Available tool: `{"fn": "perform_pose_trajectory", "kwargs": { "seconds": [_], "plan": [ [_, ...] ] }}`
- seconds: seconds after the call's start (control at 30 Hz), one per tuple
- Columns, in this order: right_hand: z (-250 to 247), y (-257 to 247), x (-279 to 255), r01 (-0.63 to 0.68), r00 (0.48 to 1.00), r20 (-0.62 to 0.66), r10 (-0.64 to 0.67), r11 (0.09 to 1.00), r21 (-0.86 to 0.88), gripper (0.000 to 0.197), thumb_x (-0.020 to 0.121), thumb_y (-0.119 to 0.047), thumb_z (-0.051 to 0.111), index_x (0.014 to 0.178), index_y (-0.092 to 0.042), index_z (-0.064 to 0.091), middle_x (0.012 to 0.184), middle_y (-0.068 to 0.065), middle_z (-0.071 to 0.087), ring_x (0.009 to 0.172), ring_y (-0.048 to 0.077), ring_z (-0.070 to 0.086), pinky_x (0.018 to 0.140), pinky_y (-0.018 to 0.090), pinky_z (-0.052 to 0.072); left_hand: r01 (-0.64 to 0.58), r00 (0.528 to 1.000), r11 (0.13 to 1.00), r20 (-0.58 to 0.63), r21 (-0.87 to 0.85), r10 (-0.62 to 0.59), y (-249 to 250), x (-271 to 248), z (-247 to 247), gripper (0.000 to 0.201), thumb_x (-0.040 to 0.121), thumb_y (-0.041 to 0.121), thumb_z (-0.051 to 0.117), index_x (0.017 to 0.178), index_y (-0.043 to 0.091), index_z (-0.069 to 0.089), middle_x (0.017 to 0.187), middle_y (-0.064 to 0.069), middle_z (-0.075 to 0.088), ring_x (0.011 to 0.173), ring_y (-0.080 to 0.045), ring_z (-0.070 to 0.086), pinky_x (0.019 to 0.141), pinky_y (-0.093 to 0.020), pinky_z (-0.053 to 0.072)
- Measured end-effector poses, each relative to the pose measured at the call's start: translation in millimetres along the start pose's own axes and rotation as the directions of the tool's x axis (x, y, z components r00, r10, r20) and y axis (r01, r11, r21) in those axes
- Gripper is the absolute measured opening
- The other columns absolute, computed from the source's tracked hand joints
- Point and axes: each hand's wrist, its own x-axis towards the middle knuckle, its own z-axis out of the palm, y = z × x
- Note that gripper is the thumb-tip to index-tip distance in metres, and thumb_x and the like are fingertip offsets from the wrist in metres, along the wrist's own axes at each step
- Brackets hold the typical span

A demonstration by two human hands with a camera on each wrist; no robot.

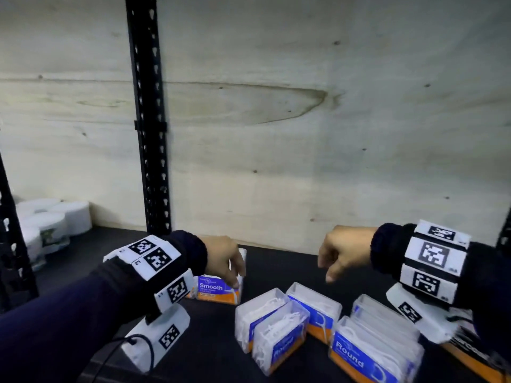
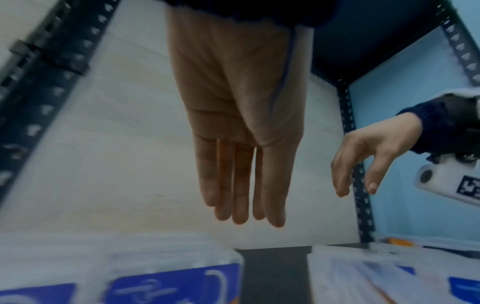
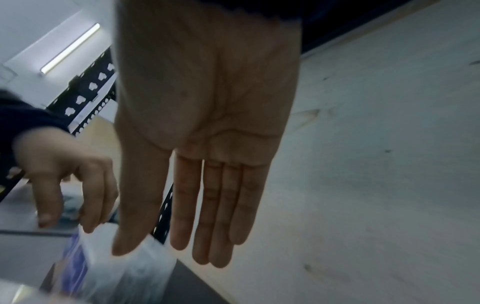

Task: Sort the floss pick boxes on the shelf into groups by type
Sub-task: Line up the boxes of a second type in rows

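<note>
Left hand (image 1: 224, 261): fingers straight and pointing down, holding nothing, hanging directly over the Smooth box (image 1: 218, 290) at the left of the shelf (image 1: 276, 266). In the head view its fingertips appear to reach the box top; contact cannot be confirmed. The left wrist view shows the fingers (image 2: 241, 185) extended together, clear of the boxes below.

Right hand (image 1: 343, 251): loose, fingers drooping, empty, above the shelf behind the Round boxes. The right wrist view shows its palm (image 3: 207, 92) flat and fingers straight.

Round boxes: two clear boxes (image 1: 272, 327) stand side by side at centre, touching; a third (image 1: 315, 308) sits just behind them to the right. A larger Round box (image 1: 373, 352) lies at front right, with another clear box (image 1: 387, 313) close behind it. All lie well apart from the Smooth box.

Other items: white rolls (image 1: 47, 225) at far left, beyond the black upright (image 1: 149, 120); plywood back panel (image 1: 304, 120).
</note>
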Motion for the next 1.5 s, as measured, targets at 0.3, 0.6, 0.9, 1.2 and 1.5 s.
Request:
{"fn": "perform_pose_trajectory", "kwargs": {
  "seconds": [0.3,0.6,0.9,1.2,1.5],
  "plan": [
    [40.4,-11.3,15.8,-0.001,0.98,0.199,0.015,0.998,-0.07,0.054,0.084,-0.043,0.062,0.098,0.01,0.06,0.075,0.012,0.056,0.067,0.02,0.047,0.051,0.023,0.033,0.036,0.977,0.982,0.212,-0.184,0.003,28.7,23.2,25.3,0.046,0.087,0.032,0.063,0.127,0.009,0.057,0.111,-0.002,0.062,0.083,-0.005,0.055,0.086,-0.017,0.046],
    [38.3,-21.6,28.9,-0.033,0.978,0.2,0.062,0.988,-0.148,0.048,0.084,-0.025,0.066,0.12,0.006,0.059,0.079,0.009,0.051,0.059,0.016,0.043,0.047,0.019,0.03,0.015,0.987,0.953,0.155,-0.303,0.034,24.6,15.6,34.5,0.044,0.084,0.023,0.068,0.126,0.012,0.06,0.102,0.006,0.06,0.051,0.022,0.052,0.063,-0.001,0.042],
    [-7.3,35.1,8.2,-0.107,0.99,-0.086,0.108,0.994,0.016,0.051,0.079,-0.023,0.071,0.125,-0.008,0.054,0.106,0.004,0.056,0.091,0.015,0.046,0.068,0.025,0.039,0.061,0.998,0.992,0.019,0.11,-0.063,42.4,16.8,-35.4,0.048,0.081,0.019,0.068,0.126,0.01,0.055,0.127,-0.007,0.061,0.093,-0.014,0.051,0.068,-0.017,0.04],
    [9.3,83.2,15.8,-0.124,0.991,-0.049,0.123,0.992,-0.027,0.056,0.08,-0.012,0.069,0.133,-0.01,0.049,0.134,0.008,0.052,0.117,0.024,0.053,0.094,0.032,0.045,-0.013,0.997,0.959,0.072,0.283,-0.008,76.2,92.6,-62.3,0.054,0.084,0.017,0.068,0.131,0.005,0.046,0.136,-0.013,0.052,0.121,-0.027,0.051,0.084,-0.027,0.04],
    [31.3,100.9,43.5,-0.111,0.989,0.086,0.124,0.984,-0.142,0.045,0.09,-0.007,0.055,0.134,0.0,0.048,0.14,0.016,0.049,0.127,0.03,0.048,0.1,0.031,0.04,-0.113,0.971,0.951,0.235,0.286,0.045,85.9,152.7,-33.1,0.051,0.084,0.011,0.068,0.132,0.004,0.052,0.135,-0.015,0.056,0.098,-0.016,0.048,0.058,-0.014,0.036]
  ]
}}
